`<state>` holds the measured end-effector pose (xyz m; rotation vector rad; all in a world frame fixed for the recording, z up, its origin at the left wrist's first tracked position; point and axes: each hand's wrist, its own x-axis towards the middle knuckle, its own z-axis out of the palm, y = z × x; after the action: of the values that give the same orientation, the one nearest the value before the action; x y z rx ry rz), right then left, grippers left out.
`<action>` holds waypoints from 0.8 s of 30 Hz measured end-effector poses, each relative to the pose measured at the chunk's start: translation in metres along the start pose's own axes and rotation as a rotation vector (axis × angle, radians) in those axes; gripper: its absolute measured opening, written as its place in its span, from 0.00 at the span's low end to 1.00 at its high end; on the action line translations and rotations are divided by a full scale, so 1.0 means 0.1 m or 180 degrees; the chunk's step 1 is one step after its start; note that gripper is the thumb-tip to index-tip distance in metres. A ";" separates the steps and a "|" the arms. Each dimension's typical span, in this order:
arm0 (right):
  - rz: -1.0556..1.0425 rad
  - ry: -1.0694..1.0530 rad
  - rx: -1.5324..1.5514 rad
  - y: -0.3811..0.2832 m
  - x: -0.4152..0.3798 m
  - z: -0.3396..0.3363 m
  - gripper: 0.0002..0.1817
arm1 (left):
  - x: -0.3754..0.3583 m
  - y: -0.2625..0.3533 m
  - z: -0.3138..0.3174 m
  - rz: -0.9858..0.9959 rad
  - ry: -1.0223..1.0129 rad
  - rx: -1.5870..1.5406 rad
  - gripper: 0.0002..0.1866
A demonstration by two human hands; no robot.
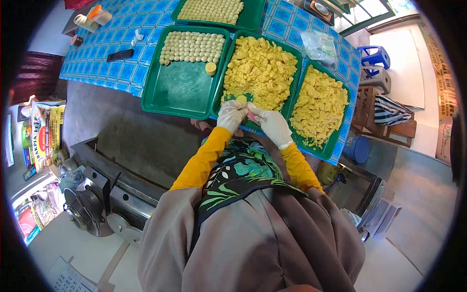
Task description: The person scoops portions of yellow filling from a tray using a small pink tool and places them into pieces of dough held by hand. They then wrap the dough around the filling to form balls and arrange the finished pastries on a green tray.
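Both my hands wear white gloves and meet at the near edge of the middle green tray (224,65). That tray is heaped with yellow dough chunks (260,68). My left hand (230,116) holds a round yellow dough piece (242,99) at its fingertips. My right hand (273,125) touches the left one, and its fingers close on a small pink object (252,116) between the two hands. What the pink object is cannot be made out.
The left green tray (182,92) carries rows of pale dough balls (192,46) and a yellow puck (210,68). Other trays sit at the right (335,141) and far (253,19). The blue-tiled table (102,68) holds a remote (120,55). A gas burner (85,209) stands at lower left, stools (374,65) at right.
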<state>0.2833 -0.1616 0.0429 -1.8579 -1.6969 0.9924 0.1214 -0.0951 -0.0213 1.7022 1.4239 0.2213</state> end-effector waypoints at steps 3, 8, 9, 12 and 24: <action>-0.0055 0.0101 -0.0389 0.06 0.07 0.08 0.19 | 0.09 -0.14 0.08 -0.0285 0.0239 -0.1202 0.14; 0.0357 -0.0077 -0.0881 -0.01 0.05 -0.03 0.20 | 0.22 -0.10 0.01 -0.0073 0.0631 -0.0814 0.11; 0.0344 0.0113 -0.0660 0.05 0.04 -0.04 0.20 | 0.25 -0.09 0.00 -0.0294 0.0554 -0.0762 0.12; -0.0016 0.0596 -0.0368 0.24 0.14 0.09 0.21 | 0.38 -0.09 0.01 -0.0823 0.0423 -0.0550 0.15; -0.0297 0.0102 -0.1501 0.31 0.36 0.49 0.28 | 0.26 -0.18 0.12 -0.0390 0.0731 -0.2517 0.21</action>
<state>0.2670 -0.1385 -0.0189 -2.0312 -2.1115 0.5510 0.1244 -0.0797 -0.0507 0.9566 1.3408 0.8135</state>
